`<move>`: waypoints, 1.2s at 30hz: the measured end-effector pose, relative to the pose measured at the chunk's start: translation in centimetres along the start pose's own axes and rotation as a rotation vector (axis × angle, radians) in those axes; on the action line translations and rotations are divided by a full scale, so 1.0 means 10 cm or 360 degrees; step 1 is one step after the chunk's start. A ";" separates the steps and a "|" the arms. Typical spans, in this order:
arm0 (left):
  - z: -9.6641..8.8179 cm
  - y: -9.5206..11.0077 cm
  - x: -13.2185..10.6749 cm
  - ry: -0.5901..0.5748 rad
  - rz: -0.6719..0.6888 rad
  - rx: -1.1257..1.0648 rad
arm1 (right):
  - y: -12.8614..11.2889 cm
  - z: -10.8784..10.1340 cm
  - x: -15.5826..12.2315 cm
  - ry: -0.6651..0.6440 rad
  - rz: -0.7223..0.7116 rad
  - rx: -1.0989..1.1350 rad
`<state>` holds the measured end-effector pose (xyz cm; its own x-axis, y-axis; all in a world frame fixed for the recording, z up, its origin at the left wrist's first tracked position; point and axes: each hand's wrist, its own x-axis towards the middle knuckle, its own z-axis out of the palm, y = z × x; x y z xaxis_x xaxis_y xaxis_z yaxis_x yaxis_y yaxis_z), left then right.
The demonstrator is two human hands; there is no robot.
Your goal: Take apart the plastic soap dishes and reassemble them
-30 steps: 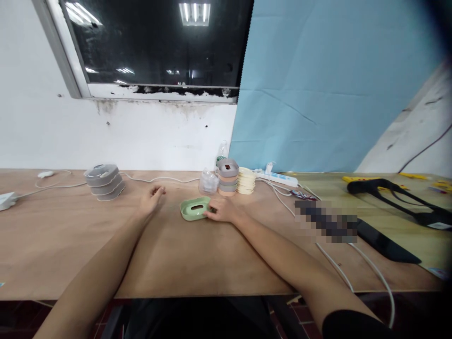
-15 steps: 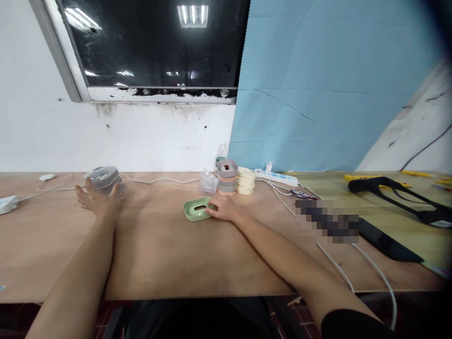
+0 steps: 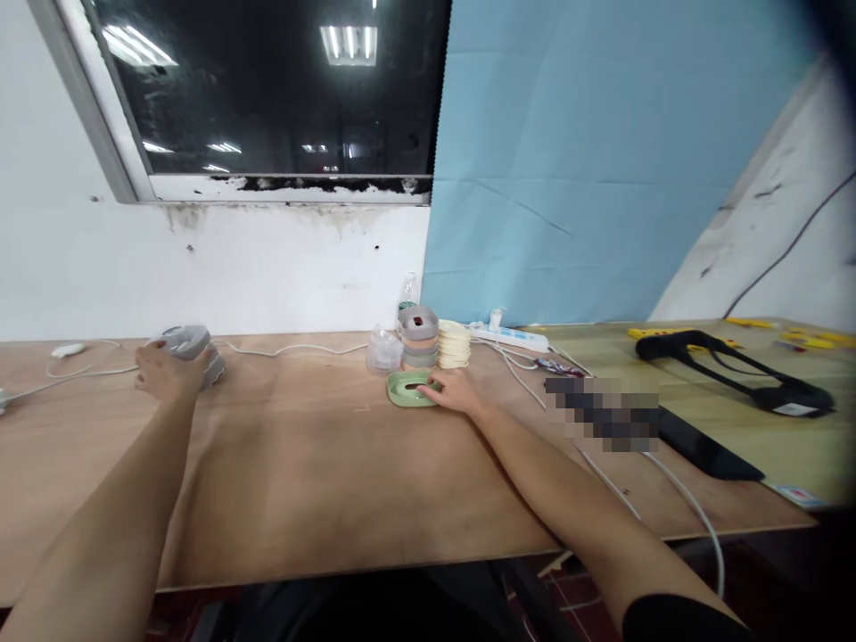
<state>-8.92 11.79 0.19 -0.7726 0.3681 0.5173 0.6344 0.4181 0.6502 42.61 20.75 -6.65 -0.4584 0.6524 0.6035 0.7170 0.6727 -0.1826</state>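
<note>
My left hand [image 3: 164,370] is far out to the left, its fingers closed round the top piece of a stack of grey dishes [image 3: 191,348]. My right hand [image 3: 456,390] rests on the right rim of a green oval dish [image 3: 407,390] that lies flat on the wooden table [image 3: 300,464]; its fingers press on the rim. Just behind the green dish stands a stack of grey, pink and green dishes [image 3: 419,337], with a stack of cream-coloured pieces [image 3: 454,344] to its right.
A clear plastic container [image 3: 382,350] and a bottle [image 3: 407,292] stand by the stacks. A white power strip [image 3: 512,337] and white cables [image 3: 655,499] run along the right. Black items [image 3: 728,370] and a dark flat object [image 3: 709,451] lie at the right.
My left hand went from the table's middle out to the grey stack and closed on its top piece. My right hand slid the green dish back toward the coloured stack. The view shifted left.
</note>
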 end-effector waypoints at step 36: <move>0.11 0.83 -1.88 -0.1557 0.1519 -0.1028 | -0.65 -0.03 0.05 -0.0048 -0.0407 0.0474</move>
<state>10.95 9.24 -4.75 0.3958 0.7828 0.4802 0.5546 -0.6205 0.5544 37.86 16.55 -4.92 -0.6208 0.4578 0.6364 0.3962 0.8837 -0.2492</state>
